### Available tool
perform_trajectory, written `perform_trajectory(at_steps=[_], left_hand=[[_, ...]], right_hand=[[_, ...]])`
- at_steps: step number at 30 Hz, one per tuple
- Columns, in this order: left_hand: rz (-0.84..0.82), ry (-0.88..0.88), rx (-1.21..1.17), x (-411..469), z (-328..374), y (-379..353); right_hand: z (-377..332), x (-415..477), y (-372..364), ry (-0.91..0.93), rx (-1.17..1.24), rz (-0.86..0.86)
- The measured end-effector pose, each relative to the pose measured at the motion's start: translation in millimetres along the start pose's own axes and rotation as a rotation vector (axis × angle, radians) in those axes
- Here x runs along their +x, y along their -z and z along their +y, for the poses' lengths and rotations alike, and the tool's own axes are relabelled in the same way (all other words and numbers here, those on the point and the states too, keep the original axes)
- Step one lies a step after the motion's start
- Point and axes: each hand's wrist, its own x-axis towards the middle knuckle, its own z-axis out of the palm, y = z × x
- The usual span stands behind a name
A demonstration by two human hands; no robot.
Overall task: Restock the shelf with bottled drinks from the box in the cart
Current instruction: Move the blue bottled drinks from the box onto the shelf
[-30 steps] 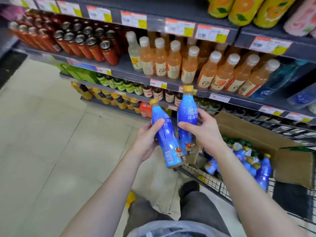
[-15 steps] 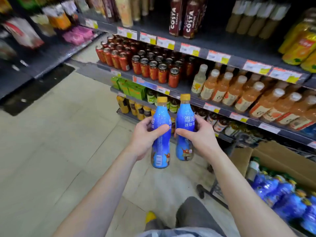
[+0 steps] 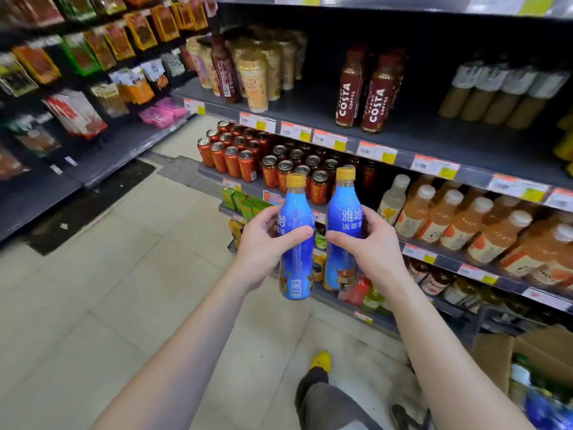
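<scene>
Two blue bottles held upright, side by side, caps up — left hand (image 3: 263, 243) wrapped round the left bottle (image 3: 296, 240), right hand (image 3: 370, 246) closed on the right bottle (image 3: 344, 231). Above and ahead, bare shelf (image 3: 310, 100) left of the Costa bottles (image 3: 366, 91), likely the target, somewhat nearer the right hand. Box (image 3: 533, 352) low at right.

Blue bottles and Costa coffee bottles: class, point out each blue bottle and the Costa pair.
Left-hand blue bottle (image 3: 296, 240): head view, label middle.
Right-hand blue bottle (image 3: 344, 225): head view, printed label.
Costa coffee bottles (image 3: 376, 100): head view, right bottle's label.
</scene>
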Motion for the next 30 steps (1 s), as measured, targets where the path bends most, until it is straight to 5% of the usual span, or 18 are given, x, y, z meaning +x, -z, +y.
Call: perform_trajectory(at_steps=[21, 30], left_hand=[[0.010, -0.050, 0.040, 244, 50, 74], [-0.227, -0.096, 0.045, 326, 68, 132]], right_hand=[[-50, 257, -96, 0.086, 0.012, -0.011], [-85, 309, -152, 0.140, -0.003, 0.204]])
